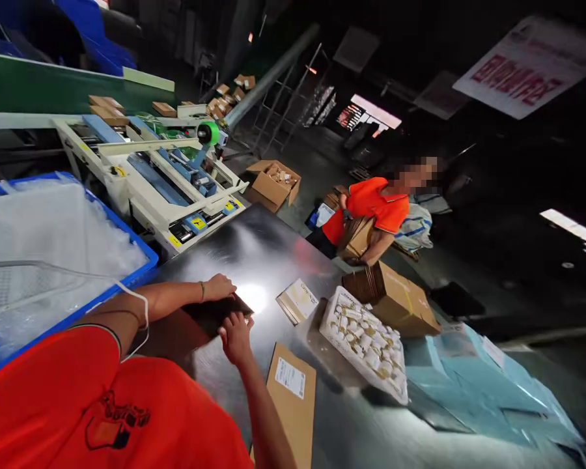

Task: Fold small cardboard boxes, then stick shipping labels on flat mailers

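Note:
A brown cardboard box [206, 318], mostly in shadow, sits close to my body at the table's near edge. My left hand [219, 287] is closed over its far edge, fingers curled. On the side nearer the right, my right hand [236, 335] has bent fingers gripping the box's edge. Part of the box is hidden by my arm and shirt. A flat cardboard piece with a white label [290, 378] lies beside my right forearm. Farther off on the metal table [254, 241] is a small white and gold printed box [297, 301].
A white tray of small white-and-gold items [366, 339] stands right, near a carton of cardboard [400, 299] and light-blue plastic packs [488, 384]. Left is a blue crate [146, 260] of clear plastic bags. A taping machine [176, 176] stands behind. A co-worker [371, 208] holds cardboard.

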A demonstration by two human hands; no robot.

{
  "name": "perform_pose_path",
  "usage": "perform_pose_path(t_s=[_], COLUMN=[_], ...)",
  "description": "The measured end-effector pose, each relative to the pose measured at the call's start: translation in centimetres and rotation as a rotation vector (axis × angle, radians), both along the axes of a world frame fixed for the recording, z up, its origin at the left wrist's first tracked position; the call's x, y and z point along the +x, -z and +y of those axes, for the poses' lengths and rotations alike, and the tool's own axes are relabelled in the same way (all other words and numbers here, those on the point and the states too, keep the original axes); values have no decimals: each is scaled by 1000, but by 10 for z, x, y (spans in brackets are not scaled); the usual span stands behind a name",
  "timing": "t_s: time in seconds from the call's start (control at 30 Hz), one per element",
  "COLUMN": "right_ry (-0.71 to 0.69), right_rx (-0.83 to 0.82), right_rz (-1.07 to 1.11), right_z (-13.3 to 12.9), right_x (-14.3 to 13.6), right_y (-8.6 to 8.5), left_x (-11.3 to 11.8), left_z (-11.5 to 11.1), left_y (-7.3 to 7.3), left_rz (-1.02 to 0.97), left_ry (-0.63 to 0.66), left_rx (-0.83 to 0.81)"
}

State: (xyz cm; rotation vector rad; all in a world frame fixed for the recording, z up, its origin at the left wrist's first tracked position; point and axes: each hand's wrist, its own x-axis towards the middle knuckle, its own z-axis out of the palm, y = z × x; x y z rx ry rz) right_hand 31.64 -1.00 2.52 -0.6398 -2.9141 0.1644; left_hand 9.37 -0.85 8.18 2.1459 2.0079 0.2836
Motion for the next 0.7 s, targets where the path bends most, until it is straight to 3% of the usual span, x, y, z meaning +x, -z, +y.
perform_pose_path(t_s=[0.1,0.17,0.43,0.57,0.7], right_ry=[-15,-32,-137,-131,-83], right_rx=[17,19,-40,-89,-91], right_rz=[110,103,-158,-286,-341], right_z=[-10,-16,-39,-45,-47], right_x=[17,12,-53,-64,-67], right_y=[12,13,-22,-9,12], left_x=[6,10,5,10,12], left_z=[-2,-1,0,-5,-19], left_y=[0,0,-11,-17,-23], left_rz=[33,47,50,15,-31], left_ry=[-5,5,133,153,69], left_rx=[-47,-73,-152,-198,-176])
